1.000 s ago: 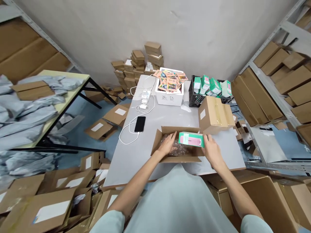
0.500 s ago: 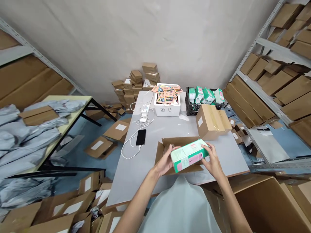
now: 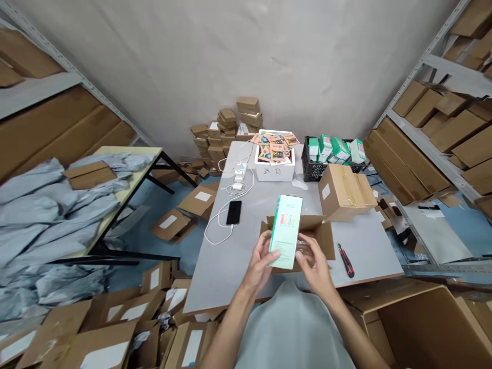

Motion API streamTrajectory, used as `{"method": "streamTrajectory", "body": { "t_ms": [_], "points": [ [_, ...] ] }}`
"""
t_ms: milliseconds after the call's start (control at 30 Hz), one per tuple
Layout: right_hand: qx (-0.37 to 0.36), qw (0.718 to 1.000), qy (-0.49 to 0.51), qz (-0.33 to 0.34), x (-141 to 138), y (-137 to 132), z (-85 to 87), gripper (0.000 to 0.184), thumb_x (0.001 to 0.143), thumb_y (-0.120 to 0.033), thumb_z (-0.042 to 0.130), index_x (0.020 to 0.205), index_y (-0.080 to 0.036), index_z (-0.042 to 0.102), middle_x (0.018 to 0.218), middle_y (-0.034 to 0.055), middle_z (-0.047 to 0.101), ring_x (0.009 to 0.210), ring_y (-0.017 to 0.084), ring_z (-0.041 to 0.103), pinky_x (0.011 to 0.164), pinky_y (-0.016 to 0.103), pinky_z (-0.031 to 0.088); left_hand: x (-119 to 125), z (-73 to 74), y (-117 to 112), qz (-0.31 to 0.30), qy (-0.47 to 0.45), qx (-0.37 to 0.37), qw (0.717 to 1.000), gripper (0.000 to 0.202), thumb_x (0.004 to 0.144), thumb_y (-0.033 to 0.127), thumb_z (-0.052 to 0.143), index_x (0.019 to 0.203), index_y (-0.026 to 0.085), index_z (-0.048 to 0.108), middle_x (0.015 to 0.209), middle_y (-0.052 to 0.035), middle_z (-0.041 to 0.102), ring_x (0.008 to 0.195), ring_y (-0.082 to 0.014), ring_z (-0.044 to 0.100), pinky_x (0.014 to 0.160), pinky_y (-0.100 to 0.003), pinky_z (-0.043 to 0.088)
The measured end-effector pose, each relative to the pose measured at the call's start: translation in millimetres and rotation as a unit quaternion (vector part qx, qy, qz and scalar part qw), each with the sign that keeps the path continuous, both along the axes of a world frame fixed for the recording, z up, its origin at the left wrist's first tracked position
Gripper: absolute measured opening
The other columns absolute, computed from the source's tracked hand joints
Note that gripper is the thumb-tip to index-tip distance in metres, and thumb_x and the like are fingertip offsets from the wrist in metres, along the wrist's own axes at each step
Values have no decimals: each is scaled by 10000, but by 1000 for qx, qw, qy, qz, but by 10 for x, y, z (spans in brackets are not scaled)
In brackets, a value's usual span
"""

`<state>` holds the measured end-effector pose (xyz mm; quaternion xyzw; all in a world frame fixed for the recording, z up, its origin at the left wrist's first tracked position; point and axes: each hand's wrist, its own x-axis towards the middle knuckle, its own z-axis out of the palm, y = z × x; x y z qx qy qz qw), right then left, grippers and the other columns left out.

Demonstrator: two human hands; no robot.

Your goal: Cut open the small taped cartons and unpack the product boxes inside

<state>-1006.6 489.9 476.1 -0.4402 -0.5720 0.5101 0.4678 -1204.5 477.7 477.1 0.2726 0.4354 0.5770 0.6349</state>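
A tall green-and-white product box (image 3: 286,230) stands tilted up between my hands, its pale face with small coloured pictures and print toward me. My left hand (image 3: 260,264) grips its lower left edge, thumb on the face. On the lower right edge, my right hand (image 3: 315,266) holds it with thumb and fingertips. Behind and beneath is an open cardboard carton (image 3: 326,238) with some clear plastic wrap inside; the product box hides part of it. To the right of the carton lies a red-and-black utility knife (image 3: 346,261).
On the grey table (image 3: 215,271) are a phone (image 3: 233,212) with a white cable, a white bin (image 3: 274,173) of printed packets, a black crate (image 3: 310,168) of green boxes and a taped carton (image 3: 340,192). Shelves, cartons and a table of grey bags (image 3: 88,205) surround it.
The product box has been turned from lying sideways to standing upright, showing another face. My right hand has moved down its edge. The utility knife has come into sight; the view has shifted slightly.
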Motion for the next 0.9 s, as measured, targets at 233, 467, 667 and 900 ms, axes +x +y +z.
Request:
{"method": "streamTrajectory", "body": {
  "t_ms": [233,467,667,900],
  "points": [
    [15,1000,-27,-8,-198,-102,71,428,1065,-549,704,1428,-322,723,1476,118,706,1320,293,745,1014,417,694,-99,-89,-126,21,49,16,998,711,715,484,1001,1266,333,578,1473,-83,678,1453,-379,640,1145,-493,596],
    [-45,993,-66,-91,-435,-299,-18,1036,890,-548,903,1745,-299,373,1610,164,663,1388,345,719,1120,528,644,20,-162,-386,20,241,95,966,541,844,507,890,1293,356,629,1757,-98,423,1688,-418,363,1358,-611,376],
    [-102,988,62,-101,-378,-411,-147,1003,882,-576,903,1710,-261,432,1669,194,609,1438,355,701,1128,508,652,-217,-163,-559,-46,101,86,990,805,910,543,866,1617,375,521,1758,-120,495,1666,-398,432,1380,-578,369],
    [-109,987,110,-45,-235,-424,-169,1011,873,-585,926,1720,-295,456,1696,173,591,1460,362,687,1127,496,653,-300,-318,-529,-150,-22,-39,988,830,765,573,1011,1475,251,725,1558,-196,691,1528,-450,592,1248,-565,509]
  ]
}}
